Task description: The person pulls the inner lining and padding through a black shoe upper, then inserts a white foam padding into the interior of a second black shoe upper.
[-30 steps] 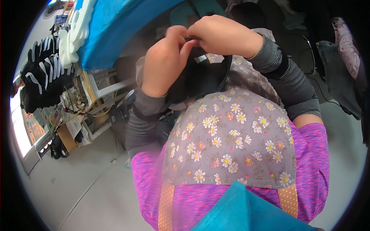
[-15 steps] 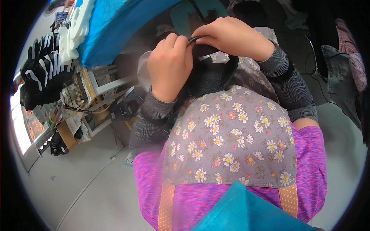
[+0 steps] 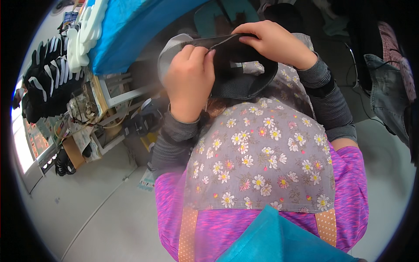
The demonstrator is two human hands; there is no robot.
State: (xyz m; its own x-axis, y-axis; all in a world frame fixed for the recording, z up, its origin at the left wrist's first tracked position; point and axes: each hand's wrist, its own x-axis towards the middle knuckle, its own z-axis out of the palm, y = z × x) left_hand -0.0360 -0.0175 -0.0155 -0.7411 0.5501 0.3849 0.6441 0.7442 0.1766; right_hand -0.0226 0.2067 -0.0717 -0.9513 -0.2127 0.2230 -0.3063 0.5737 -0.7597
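Note:
Above my lap I hold a black mesh fabric piece point(image 3: 238, 88), shaped into an open loop, with a pale grey flap at its left side. My left hand point(image 3: 190, 83) pinches its upper edge between thumb and fingers. Farther right, my right hand point(image 3: 279, 46) grips the same edge, thumb below and fingers on top. Between the two hands the edge runs taut, with a thin light line along it. The inside of the loop shows, and floral cloth is visible through its opening. My left hand covers part of the pale flap.
A floral apron point(image 3: 262, 161) covers my lap. At the far left, black-and-white pieces point(image 3: 50, 76) are heaped beside a rack point(image 3: 118, 98). White moulded pieces point(image 3: 80, 43) and a blue cover point(image 3: 126, 39) are at upper left. Denim point(image 3: 384, 91) hangs at right; a cable point(image 3: 94, 209) crosses the floor.
My hands have moved apart along the fabric's edge, the right one going right. The edge, bunched between my fingers before, is now stretched out, and the loop has opened wider.

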